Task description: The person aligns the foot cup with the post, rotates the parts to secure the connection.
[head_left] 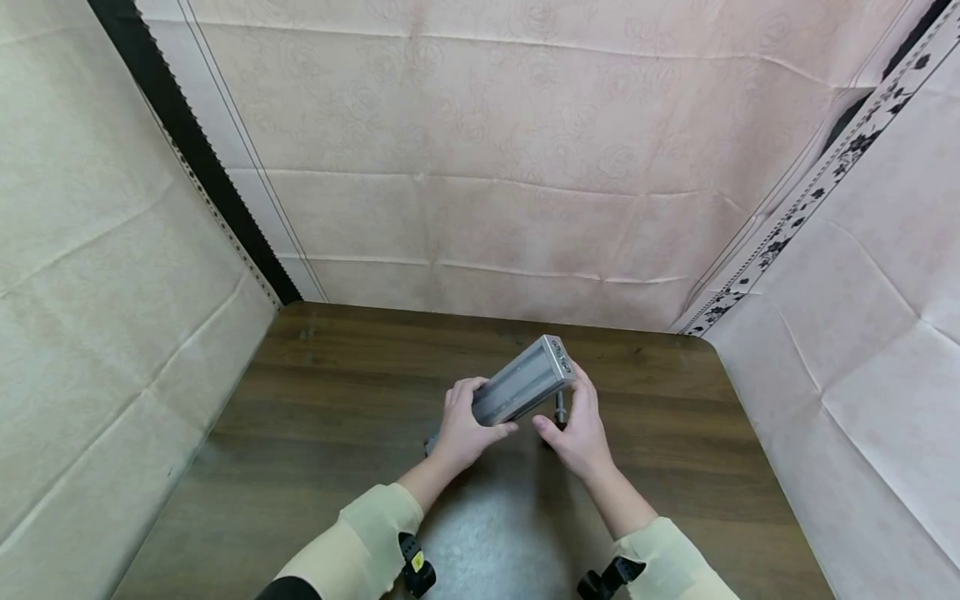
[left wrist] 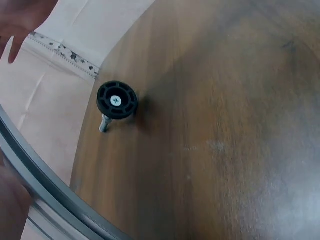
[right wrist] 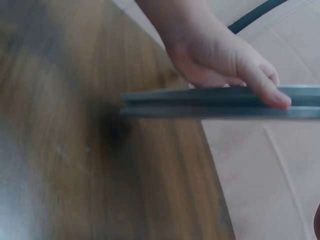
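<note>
A grey aluminium profile point(head_left: 521, 387) is held tilted above the table, its slotted end face up and to the right. My left hand point(head_left: 467, 423) grips it, thumb along the near side; in the right wrist view that left hand point(right wrist: 215, 57) wraps its edge. The right hand point(head_left: 581, 425) is beside the raised end, thumb spread away from the fingers; contact with the profile cannot be told. In the left wrist view, a levelling foot point(left wrist: 117, 101) has a black round base, a cross-head screw and a metal stud. From the head, the foot point(head_left: 560, 408) is partly hidden behind the right hand.
The brown wood-grain table point(head_left: 337, 400) has rounded far corners. Pale cloth hangs behind it point(head_left: 487, 208) and along both sides, with a dark strip point(head_left: 202, 150) at the left corner and a flower-patterned border point(head_left: 810, 196) at the right. Each sleeve carries a black wrist camera.
</note>
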